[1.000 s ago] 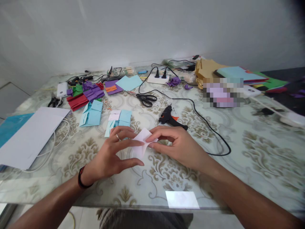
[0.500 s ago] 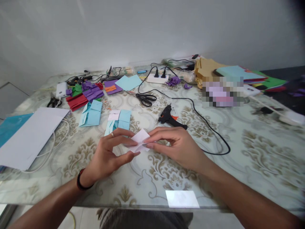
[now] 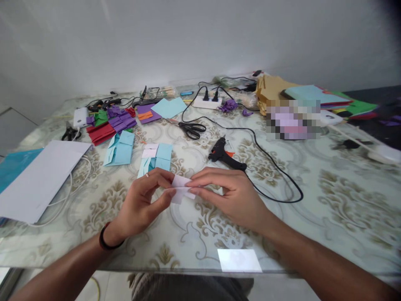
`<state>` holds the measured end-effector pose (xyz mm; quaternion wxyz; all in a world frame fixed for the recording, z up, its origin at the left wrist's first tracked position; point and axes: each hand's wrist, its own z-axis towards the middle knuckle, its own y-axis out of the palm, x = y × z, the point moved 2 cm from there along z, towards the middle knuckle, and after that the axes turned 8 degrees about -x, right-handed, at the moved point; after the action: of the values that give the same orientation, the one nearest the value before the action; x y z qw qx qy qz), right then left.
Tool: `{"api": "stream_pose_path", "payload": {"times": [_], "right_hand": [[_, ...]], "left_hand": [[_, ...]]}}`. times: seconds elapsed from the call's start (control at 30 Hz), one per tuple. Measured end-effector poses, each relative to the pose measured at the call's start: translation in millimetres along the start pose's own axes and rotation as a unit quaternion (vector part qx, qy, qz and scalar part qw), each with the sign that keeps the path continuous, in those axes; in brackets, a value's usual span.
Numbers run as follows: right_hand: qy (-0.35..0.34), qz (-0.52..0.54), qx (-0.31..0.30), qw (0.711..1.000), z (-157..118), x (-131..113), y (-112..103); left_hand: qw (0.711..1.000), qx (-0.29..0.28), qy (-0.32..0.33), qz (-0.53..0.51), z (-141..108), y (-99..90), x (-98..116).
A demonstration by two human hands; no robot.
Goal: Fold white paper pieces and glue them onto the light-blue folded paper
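Note:
A small pale paper piece with a fold across its middle is held between both hands above the table. My left hand pinches its left side between thumb and fingers. On the right edge, the thumb and fingertips of my right hand are closed. Just behind my left hand lies a light blue folded paper with a pale square. Another light blue folded paper sits to its left. A black glue gun rests behind my right hand.
Black-handled scissors and a white power strip lie farther back. White sheets cover the left side. A black cable loops at the right. Purple folded strips and brown paper are near the wall.
The pale paper has turned and flattened from a raised, pointed shape into a lower folded one. My left thumb and fingers have closed onto its left side.

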<state>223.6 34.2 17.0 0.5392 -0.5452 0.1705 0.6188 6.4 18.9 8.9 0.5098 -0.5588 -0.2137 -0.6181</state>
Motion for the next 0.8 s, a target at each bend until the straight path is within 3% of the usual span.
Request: {"api": "stream_pose_path", "payload": {"times": [0.13, 0.33, 0.8], "right_hand": [[0.023, 0.010, -0.008, 1.000, -1.7, 1.4, 4.0], [0.103, 0.065, -0.018, 0.992, -2.9, 4.9, 9.1], [0.108, 0.059, -0.025, 0.992, -1.4, 3.0, 7.2]], "left_hand": [[1.000, -0.027, -0.011, 0.005, -2.0, 3.0, -4.2], [0.999, -0.002, -0.014, 0.032, -2.1, 2.4, -2.2], [0.998, 0.008, -0.011, 0.053, -3.8, 2.2, 0.5]]}}
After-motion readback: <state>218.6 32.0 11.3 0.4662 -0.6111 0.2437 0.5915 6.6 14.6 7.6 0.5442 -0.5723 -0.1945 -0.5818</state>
